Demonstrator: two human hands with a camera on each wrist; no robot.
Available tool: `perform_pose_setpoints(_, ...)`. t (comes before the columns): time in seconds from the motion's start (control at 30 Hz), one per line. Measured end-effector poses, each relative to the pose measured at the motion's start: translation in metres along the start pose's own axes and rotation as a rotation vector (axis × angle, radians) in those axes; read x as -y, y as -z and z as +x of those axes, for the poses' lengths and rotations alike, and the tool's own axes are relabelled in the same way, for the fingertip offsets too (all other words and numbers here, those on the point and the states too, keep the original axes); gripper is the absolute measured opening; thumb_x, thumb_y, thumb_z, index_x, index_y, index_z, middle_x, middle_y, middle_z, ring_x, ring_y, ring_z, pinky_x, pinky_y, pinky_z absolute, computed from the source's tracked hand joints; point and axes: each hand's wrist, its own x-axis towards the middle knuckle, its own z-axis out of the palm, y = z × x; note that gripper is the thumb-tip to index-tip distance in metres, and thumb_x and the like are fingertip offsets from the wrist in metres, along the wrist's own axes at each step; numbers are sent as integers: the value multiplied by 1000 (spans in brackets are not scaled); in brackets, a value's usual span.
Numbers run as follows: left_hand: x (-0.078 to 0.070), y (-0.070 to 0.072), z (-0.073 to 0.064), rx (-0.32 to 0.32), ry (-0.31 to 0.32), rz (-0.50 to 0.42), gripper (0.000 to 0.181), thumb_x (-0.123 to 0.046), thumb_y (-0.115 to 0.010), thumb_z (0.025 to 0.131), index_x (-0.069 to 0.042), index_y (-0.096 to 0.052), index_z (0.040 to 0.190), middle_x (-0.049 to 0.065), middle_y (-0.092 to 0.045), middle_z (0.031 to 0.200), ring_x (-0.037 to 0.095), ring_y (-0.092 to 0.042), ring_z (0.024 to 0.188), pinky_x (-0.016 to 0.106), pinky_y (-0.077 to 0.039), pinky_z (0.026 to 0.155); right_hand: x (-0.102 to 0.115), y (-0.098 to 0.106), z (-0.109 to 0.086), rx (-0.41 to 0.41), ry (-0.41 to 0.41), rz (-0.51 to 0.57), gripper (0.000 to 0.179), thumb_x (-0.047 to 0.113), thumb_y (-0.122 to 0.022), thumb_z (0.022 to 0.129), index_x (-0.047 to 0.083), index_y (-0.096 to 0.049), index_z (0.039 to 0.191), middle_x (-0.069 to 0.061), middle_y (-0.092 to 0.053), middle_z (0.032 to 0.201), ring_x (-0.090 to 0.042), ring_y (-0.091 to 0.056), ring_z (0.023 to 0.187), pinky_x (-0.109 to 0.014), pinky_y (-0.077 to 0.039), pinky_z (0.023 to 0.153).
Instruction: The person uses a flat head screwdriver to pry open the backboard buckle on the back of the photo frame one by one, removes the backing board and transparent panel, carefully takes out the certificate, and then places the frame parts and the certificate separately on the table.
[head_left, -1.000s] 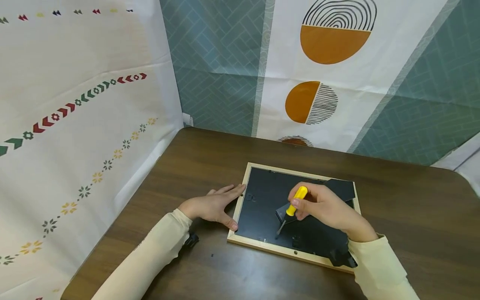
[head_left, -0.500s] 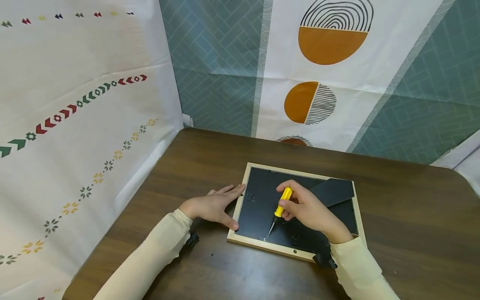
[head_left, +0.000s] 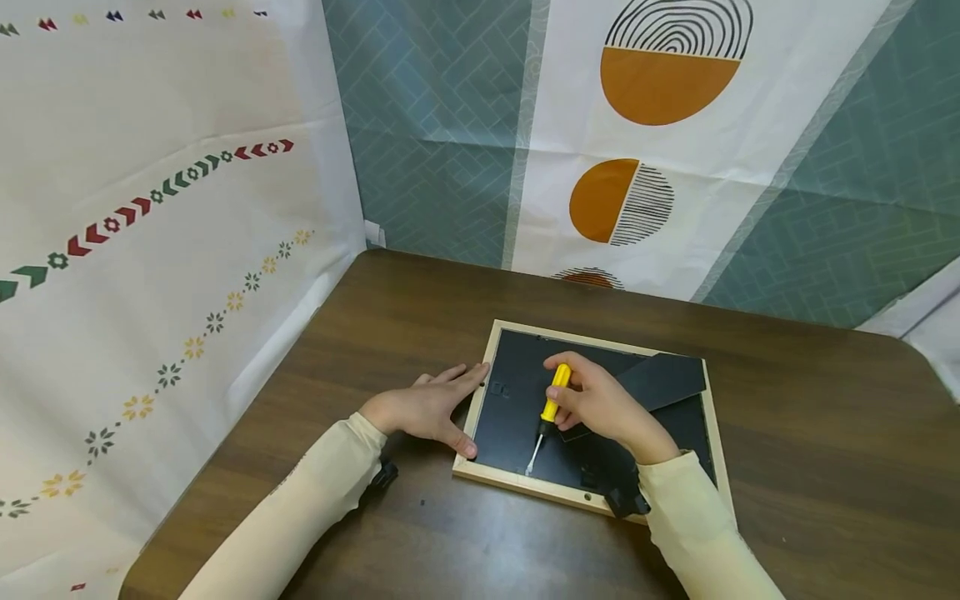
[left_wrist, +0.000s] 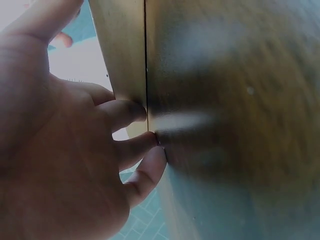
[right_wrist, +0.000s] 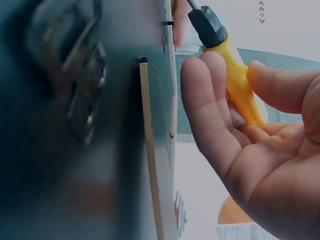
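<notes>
A picture frame with a pale wooden border (head_left: 517, 481) and black backing lies face down on the table. Over it, my right hand (head_left: 603, 408) grips a yellow-handled screwdriver (head_left: 556, 392), its shaft slanting down to the backing's near edge, where a small light tab (head_left: 529, 469) shows. In the right wrist view the screwdriver (right_wrist: 235, 80) sits between thumb and curled fingers. My left hand (head_left: 427, 414) spreads along the frame's left side, thumb and fingertips resting on the border. The left wrist view shows that hand (left_wrist: 75, 130) with its fingers against the frame's edge.
The frame's black stand flap (head_left: 660, 383) lies across the backing at the right. Brown table (head_left: 810, 433) surface surrounds the frame. Patterned cloth (head_left: 187, 208) hangs along the left, and another printed cloth (head_left: 435, 150) hangs behind the table.
My right hand has moved left and toward the frame's near edge, bringing the screwdriver tip from mid-backing to the small tab. The left hand has stayed in place.
</notes>
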Motion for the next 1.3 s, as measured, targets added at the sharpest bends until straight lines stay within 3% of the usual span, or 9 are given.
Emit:
perform_pose_setpoints(0.37,-2,2,3,9,38,44,126,-63,-80,74,-25,0,164,-4,-8,168,23,-2,154,55,-10,117,-6,0,29,165,-64,18,36,2,-61,101,-2,-46,133,-17,-63,87,-27,-64,67,-40,-60,67)
perform_pose_setpoints(0.53,-3,4,1,8,43,44,125,-61,-80,75,-23,-1,164,-2,-9,169,25,-2,154,55,-11,116,-5,-1,31,178,-39,4,40,4,-64,99,4,-47,135,-14,-65,86,-28,-65,72,-40,-59,70)
perform_pose_setpoints(0.7,-4,5,1,12,47,40,125,-62,-80,75,-24,0,164,-3,-7,169,25,-1,154,59,-9,117,8,-8,19,158,77,-67,43,5,-66,98,8,-46,136,-10,-66,87,-27,-67,74,-39,-59,71)
perform_pose_setpoints(1.03,-5,3,3,18,48,59,127,-65,-79,74,-26,1,164,-5,-6,168,22,0,154,58,-9,117,37,-22,-24,42,267,-355,44,6,-72,94,18,-49,129,1,-61,90,-18,-61,75,-31,-54,67)
perform_pose_setpoints(1.3,-5,5,0,10,31,38,126,-62,-79,75,-25,1,164,-3,-5,169,23,0,154,57,-8,117,42,-31,-49,-7,404,-438,38,3,-72,94,15,-51,123,10,-56,82,-8,-56,69,-26,-52,64)
